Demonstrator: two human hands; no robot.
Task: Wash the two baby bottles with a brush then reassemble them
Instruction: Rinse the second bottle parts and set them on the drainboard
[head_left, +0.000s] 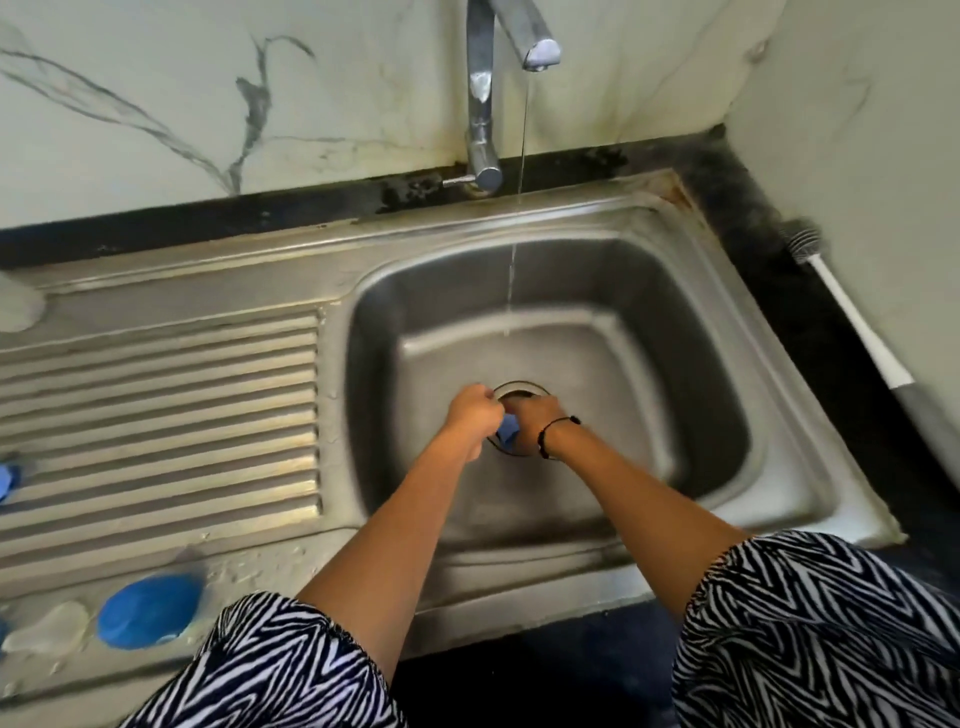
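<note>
Both hands are low in the steel sink basin (675, 364), over the drain. My right hand (530, 423) grips a small blue bottle part (508, 430), mostly hidden by the fingers. My left hand (470, 413) is curled beside it, touching the same part; what it pinches is hidden. A blue bottle cap (148, 610) and a clear teat (49, 626) lie on the drainboard at the near left. Another blue piece (8, 480) shows at the left edge. The bottle brush (841, 306) with a white handle lies on the dark counter at the right.
The tap (483, 104) stands at the back and a thin stream of water (519, 208) falls into the basin behind my hands. The ribbed drainboard (156, 415) fills the left. Marble-patterned walls close in the back and right.
</note>
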